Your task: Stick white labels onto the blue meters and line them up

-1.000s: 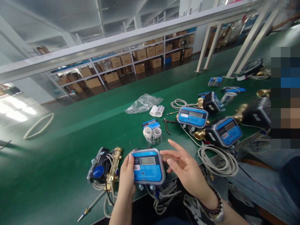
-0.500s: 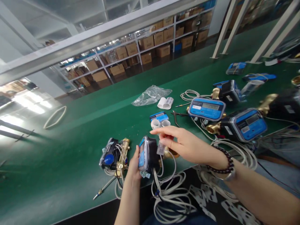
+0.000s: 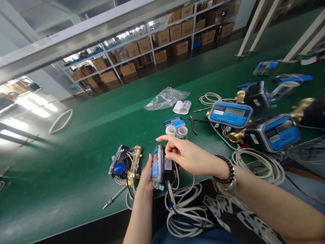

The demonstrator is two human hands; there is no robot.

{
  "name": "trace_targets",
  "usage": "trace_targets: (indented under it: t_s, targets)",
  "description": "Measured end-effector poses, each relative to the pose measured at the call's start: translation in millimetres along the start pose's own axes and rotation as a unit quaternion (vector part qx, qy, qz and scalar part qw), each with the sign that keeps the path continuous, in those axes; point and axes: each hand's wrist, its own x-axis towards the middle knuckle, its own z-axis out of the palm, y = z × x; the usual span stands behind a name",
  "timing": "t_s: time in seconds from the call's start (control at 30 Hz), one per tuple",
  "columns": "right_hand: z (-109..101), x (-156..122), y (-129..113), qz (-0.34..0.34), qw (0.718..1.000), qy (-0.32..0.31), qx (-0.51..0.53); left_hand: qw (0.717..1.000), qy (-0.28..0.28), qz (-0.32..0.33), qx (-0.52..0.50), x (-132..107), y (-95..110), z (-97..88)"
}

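Observation:
My left hand grips a water or heat meter with a blue face and black housing, tilted near the bench's front edge. On the housing's right side lies a small printed label. My right hand has its thumb and curled fingers at the label's upper edge, with the index finger stretched out to the left. Coiled grey cables hang below the held meter. Left of it, another meter with a brass pipe body rests on the bench. The held meter's brass body is mostly hidden by my right hand.
Behind my right hand stand two label rolls, near a blue panel and pliers. A plastic bag lies farther back. Several meters, including a blue-faced one, crowd the right side of the green bench.
The label was pinched in my right hand, partly off the housing; now it lies flat against the meter's side. My right hand has shifted slightly left.

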Motion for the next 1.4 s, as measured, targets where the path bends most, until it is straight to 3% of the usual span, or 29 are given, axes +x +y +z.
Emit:
trace_targets:
  t_s: [0.33, 0.63, 0.73, 0.9, 0.97, 1.1, 1.4]
  targets:
    - [0.1, 0.5, 0.6, -0.012, 0.999, 0.018, -0.037, 1.0, 0.003, 0.0, -0.03, -3.3, 0.0, 7.4]
    - [4.9, -3.6, 2.5, -0.029, 0.998, 0.034, -0.046, 0.999, -0.008, 0.001, -0.044, 2.5, -0.7, -0.3]
    - [6.8, -6.7, 3.9, -0.049, 0.996, 0.073, -0.009, 0.999, -0.005, 0.006, -0.047, 4.6, -0.9, -1.6]
    - [-1.3, -6.9, 6.9, -0.066, 0.97, 0.207, 0.111, 0.999, 0.009, -0.002, -0.049, 5.9, -0.9, -1.2]
    - [-4.5, -6.1, 5.5, -0.046, 0.977, 0.17, 0.123, 0.999, 0.008, -0.004, -0.049, 3.8, -0.5, 1.2]
    - [-2.9, -4.6, 0.2, 0.001, 0.995, 0.03, 0.099, 0.999, -0.006, -0.002, -0.046, -1.9, 1.0, 7.5]
    - [1.0, -2.6, -1.8, 0.018, 0.998, 0.012, 0.058, 0.999, -0.008, 0.001, -0.05, -1.3, 0.8, 5.1]
